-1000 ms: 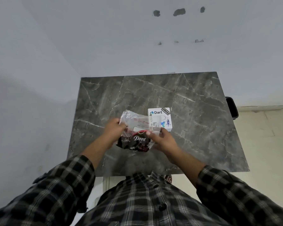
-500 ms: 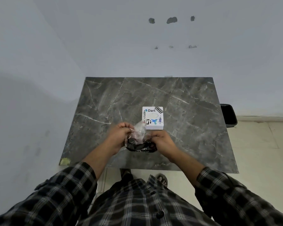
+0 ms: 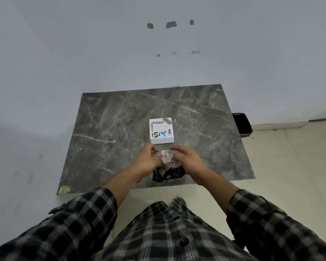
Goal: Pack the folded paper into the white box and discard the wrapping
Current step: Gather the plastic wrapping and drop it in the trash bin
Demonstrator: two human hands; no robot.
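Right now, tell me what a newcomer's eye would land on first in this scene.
First, the white box with bright stickers on its closed lid, alone near the middle of the dark marble table. Next, just in front of it, the crumpled wrapping bunched between the left hand and the right hand. Then the black bin on the floor past the table's right edge.
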